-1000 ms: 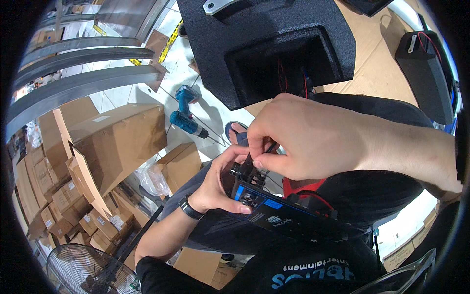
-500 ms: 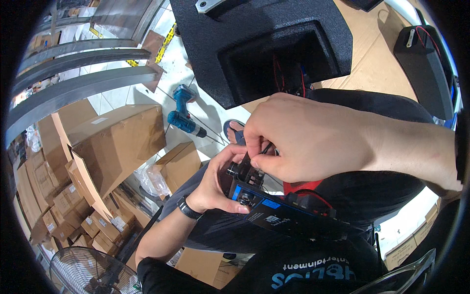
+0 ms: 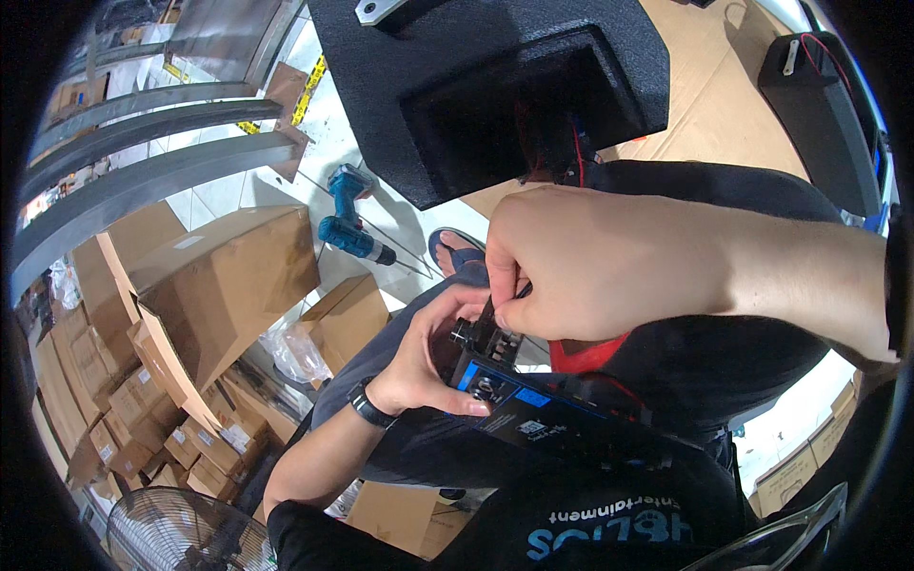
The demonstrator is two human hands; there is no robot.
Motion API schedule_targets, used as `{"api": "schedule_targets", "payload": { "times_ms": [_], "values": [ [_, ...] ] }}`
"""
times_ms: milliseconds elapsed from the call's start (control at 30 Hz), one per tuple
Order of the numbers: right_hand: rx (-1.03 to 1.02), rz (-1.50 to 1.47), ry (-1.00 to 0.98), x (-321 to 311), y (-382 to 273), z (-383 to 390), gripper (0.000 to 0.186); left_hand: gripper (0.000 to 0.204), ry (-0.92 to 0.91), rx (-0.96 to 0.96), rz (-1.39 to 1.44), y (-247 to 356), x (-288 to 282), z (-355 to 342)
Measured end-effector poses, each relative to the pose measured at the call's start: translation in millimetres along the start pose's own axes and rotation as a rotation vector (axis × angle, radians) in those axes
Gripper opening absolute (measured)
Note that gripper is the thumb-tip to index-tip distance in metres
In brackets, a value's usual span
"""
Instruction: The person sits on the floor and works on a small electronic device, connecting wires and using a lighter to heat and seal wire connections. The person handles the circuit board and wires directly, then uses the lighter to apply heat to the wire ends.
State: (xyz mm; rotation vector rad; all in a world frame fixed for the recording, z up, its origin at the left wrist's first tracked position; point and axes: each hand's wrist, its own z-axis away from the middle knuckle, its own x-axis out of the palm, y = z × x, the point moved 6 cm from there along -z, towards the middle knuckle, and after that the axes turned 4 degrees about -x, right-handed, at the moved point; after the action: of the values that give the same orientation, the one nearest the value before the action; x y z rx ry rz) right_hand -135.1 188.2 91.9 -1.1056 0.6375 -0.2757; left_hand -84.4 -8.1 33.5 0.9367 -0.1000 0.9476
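Observation:
My left hand (image 3: pixel 424 362) grips one end of a black electronic panel module (image 3: pixel 547 419) with blue strips, knobs and connectors, held over my lap. My right hand (image 3: pixel 586 266) is closed in a pinch at the top of that end; what its fingertips hold is mostly hidden behind them, perhaps something thin and dark. A red object (image 3: pixel 590 350), only partly visible, lies under my right hand. Beyond my hands is a black speaker cabinet (image 3: pixel 362 86) with a rectangular cavity and red and dark wires inside.
A teal cordless drill (image 3: pixel 347 236) lies on the white tiled floor left of the cabinet. Cardboard boxes (image 3: pixel 224 276), metal beams (image 3: pixel 162 167) and a fan (image 3: pixel 171 528) are at left. A second black cabinet (image 3: pixel 819 124) stands at right on cardboard (image 3: pixel 714 114). My sandalled foot (image 3: pixel 455 246) shows below.
The surroundings shift slightly up and left in the picture. My right hand moves a little at the fingertips, still pinched; my left hand keeps its grip on the module.

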Motion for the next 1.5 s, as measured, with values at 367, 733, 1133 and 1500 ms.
{"api": "schedule_targets", "payload": {
  "times_ms": [367, 733, 1133, 1500],
  "values": [
    [0.22, -0.125, -0.152, 1.6, 6.5, 5.4, 0.022, 0.106, -0.035, -0.104, 0.081, -16.1, 11.5, -2.1],
    [0.32, -0.197, -0.202, -7.9, -7.2, 16.2, 0.021, 0.104, -0.089, -0.113, 0.015, -29.3, 20.0, -3.0],
    [0.391, -0.255, -0.23, -7.6, -10.6, 21.0, 0.02, 0.104, -0.075, -0.078, -0.011, -27.1, 21.8, -3.6],
    [0.367, -0.165, -0.225, 8.6, 3.4, 15.3, 0.019, 0.102, -0.065, -0.061, -0.033, -25.6, 22.1, -5.1]
  ]
}}
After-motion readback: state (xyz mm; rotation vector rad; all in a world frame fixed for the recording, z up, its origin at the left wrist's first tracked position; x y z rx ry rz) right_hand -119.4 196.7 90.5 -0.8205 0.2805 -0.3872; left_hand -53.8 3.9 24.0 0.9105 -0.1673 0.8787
